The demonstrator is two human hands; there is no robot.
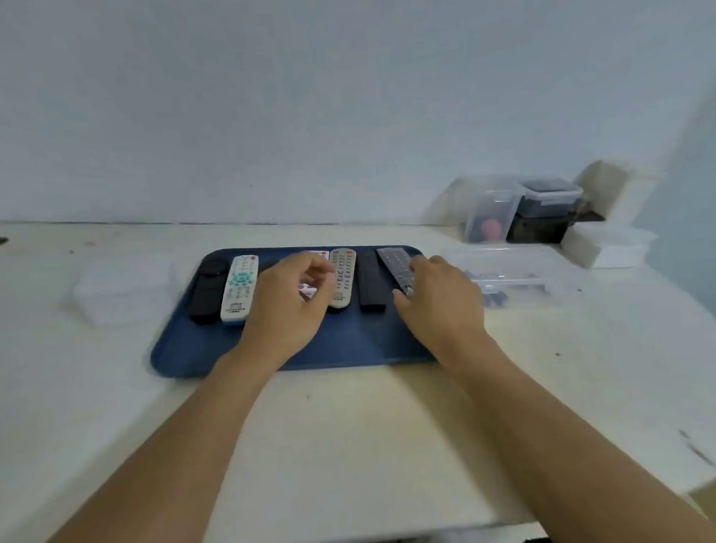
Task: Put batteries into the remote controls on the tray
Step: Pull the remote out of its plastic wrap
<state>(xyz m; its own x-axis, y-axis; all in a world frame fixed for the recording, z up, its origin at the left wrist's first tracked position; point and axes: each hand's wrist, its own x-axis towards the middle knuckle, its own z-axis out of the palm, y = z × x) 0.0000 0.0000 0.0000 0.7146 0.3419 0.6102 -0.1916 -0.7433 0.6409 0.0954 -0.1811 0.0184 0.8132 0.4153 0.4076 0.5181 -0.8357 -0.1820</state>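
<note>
Now we count six remotes on the tray (pixel 195 352); our left hand (pixel 286 303) curls around one (pixel 308 290), our right hand (pixel 439 300) pinches another (pixel 395 267).

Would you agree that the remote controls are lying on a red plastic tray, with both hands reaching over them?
Not quite: the head view shows a dark blue plastic tray, not a red one. The rest holds: the remote controls lie on it, and the left hand and right hand both reach over them.

remotes (pixel 343 278) on tray (pixel 212 351) (blue)
</note>
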